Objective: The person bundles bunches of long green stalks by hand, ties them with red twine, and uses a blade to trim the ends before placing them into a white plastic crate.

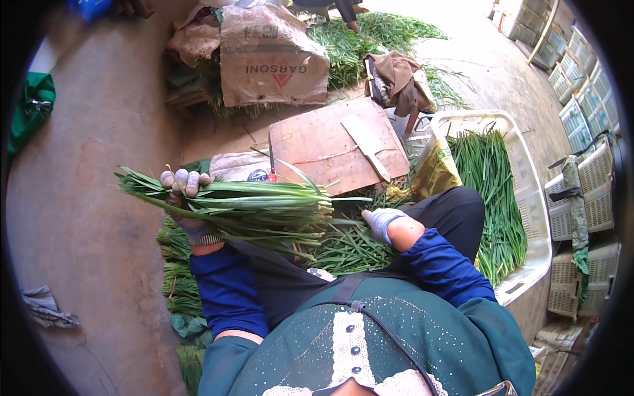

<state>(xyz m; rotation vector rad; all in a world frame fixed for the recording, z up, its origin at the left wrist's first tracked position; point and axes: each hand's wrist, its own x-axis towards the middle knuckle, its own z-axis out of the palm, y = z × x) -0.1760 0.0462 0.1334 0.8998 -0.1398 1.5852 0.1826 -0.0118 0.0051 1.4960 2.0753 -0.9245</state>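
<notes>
Head view, and we're sitting with a fat bundle of long green stalks [264,206] held up over our lap. Our left hand [189,185] has it: gloved fingers curled over the top, closed round the leafy part, with loose tips poking out past the knuckles to the left. So the bundle is in the air, in that grip, not resting on the board.

What matters most here, we reckon, is how the bundle lies from our right hand [384,224]. Its long axis runs pretty much left to right, pale blunt ends on the right, tipped a touch toward us. Those ends sit up and left of the right fingers, near but apart, so the right hand is the closer one to that end while the left owns the leafy side. One stray stalk juts out past the rest, toward the right hand. Those right fingers look bent, just by the loose greens [350,249] on our lap, but we honestly can't tell if they're pinching anything.

Beyond the bundle there's a flat board [307,132] with a wide-bladed knife [362,144] on it, handle pointing back toward us.
</notes>
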